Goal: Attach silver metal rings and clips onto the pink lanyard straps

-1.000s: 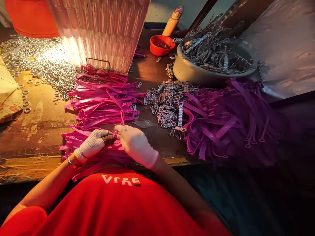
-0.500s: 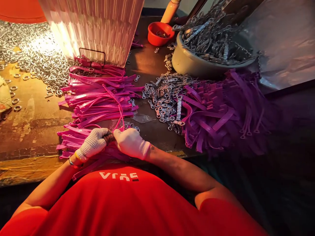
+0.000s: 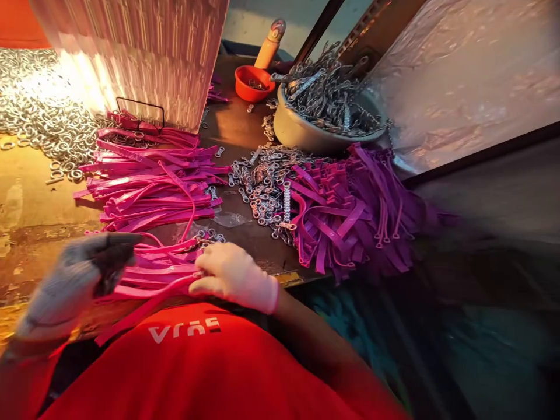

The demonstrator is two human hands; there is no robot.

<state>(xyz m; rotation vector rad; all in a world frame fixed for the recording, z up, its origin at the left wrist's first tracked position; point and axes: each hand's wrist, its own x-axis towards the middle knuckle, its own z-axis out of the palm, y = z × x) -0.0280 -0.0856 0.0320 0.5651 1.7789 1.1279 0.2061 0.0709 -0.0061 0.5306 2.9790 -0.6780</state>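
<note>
My right hand [image 3: 236, 277], in a white glove, is over the near bunch of pink straps [image 3: 161, 271]. Its thumb and fingers close at the end of one pink strap [image 3: 153, 296], which slants down left over the table edge. My left hand [image 3: 74, 286], in a pale glove with dark fingertips, is raised at the left, apart from the right hand. It is smeared by motion, and whether anything is in its fingers is unclear. Small metal links [image 3: 210, 235] lie just beyond my right fingers. More pink straps [image 3: 153, 181] are stacked further back.
Metal rings [image 3: 65, 116] are heaped at the left beside a ribbed translucent panel [image 3: 144, 52]. Metal links [image 3: 266, 192] and purple straps [image 3: 341, 216] are piled at the right. Behind them stand a tub [image 3: 297, 125] full of metal pieces and a small red bowl [image 3: 251, 84].
My hands were together on a pink strap; now they are apart. The left has swung left and nearer, while the right has moved down onto the near straps. The whole view has shifted.
</note>
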